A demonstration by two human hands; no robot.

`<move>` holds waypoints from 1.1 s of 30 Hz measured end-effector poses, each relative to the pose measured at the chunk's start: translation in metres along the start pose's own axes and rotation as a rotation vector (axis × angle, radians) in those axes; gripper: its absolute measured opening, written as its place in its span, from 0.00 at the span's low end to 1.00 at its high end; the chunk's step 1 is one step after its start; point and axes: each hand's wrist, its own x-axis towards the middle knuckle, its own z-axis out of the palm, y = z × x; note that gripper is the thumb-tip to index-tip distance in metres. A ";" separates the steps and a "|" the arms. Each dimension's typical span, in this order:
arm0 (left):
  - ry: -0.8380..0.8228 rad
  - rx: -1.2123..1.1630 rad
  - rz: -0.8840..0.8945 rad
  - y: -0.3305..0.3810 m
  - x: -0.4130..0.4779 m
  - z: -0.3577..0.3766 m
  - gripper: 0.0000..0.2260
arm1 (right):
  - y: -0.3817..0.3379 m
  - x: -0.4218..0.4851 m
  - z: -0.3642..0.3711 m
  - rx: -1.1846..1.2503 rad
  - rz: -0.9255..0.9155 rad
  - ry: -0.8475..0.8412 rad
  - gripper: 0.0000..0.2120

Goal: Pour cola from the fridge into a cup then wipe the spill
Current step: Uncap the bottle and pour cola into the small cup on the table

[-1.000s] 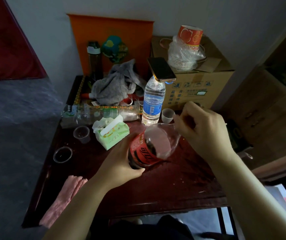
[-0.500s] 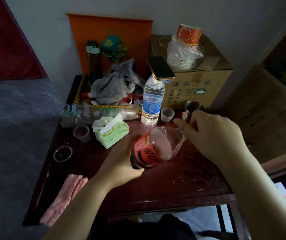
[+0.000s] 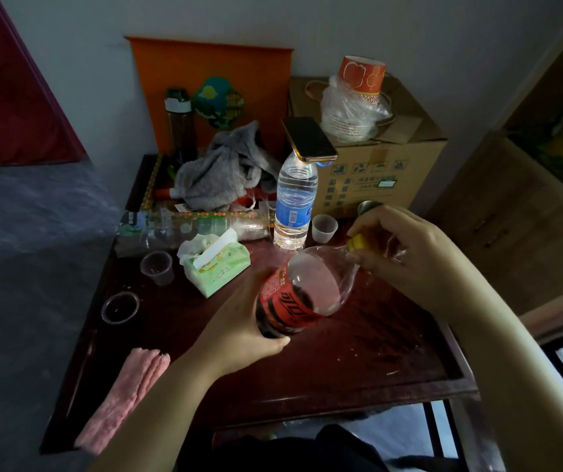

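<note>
Cola bottle: held tilted above the dark red table, neck pointing away from the person, a little dark cola pooled at its lower end.
Left hand: wrapped around the bottle's base, just below the red label.
Right hand: fingers closed narrowly on the yellow cap at the bottle's neck; whether the cap is being loosened or tightened I cannot tell.
Cups relative to the bottle: a dark-filled clear cup sits well to its left near the table edge; a clear cup stands nearer on the left; a small white cup sits just beyond the neck.
Wiping things relative to the bottle: a green tissue pack just to its left, a pink cloth down-left at the table's front corner.
Done, by my reading: the bottle is out of the fridge and at the table; one cup looks already filled.
Left: no clear spill shows on the dim tabletop, and the cloth and tissues lie untouched, so wiping appears not yet begun.
</note>
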 end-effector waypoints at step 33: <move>0.021 0.069 0.014 -0.008 -0.001 -0.006 0.37 | -0.016 -0.006 0.002 -0.066 0.246 0.051 0.12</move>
